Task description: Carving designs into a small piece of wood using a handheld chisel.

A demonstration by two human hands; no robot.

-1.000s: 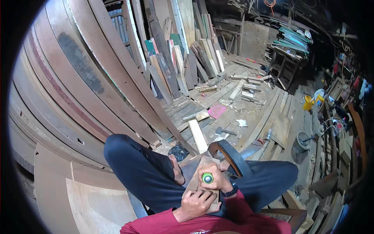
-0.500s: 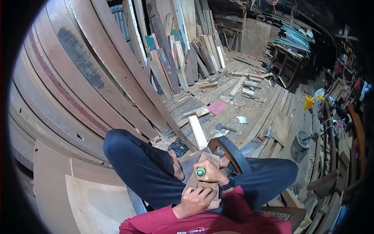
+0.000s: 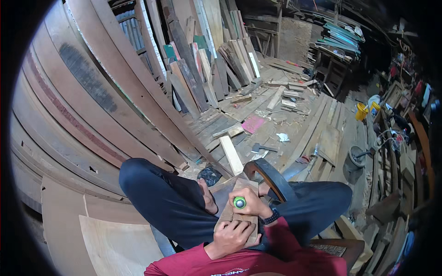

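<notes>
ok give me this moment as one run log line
right hand: grips green-ended tool | left hand: holds wooden piece | ahead: pink sheet

The right hand [image 3: 252, 202] wraps its grip around a green-ended handle [image 3: 239, 203] over a wooden block [image 3: 245, 185], while the left hand [image 3: 233, 237] rests across the block's near end. Beyond the block lie a pale plank [image 3: 231, 155] and, farther off, a pink sheet [image 3: 252, 124]. Tall boards [image 3: 138, 99] lean left of the block; a grey bucket [image 3: 357, 159] stands well right of it.
</notes>
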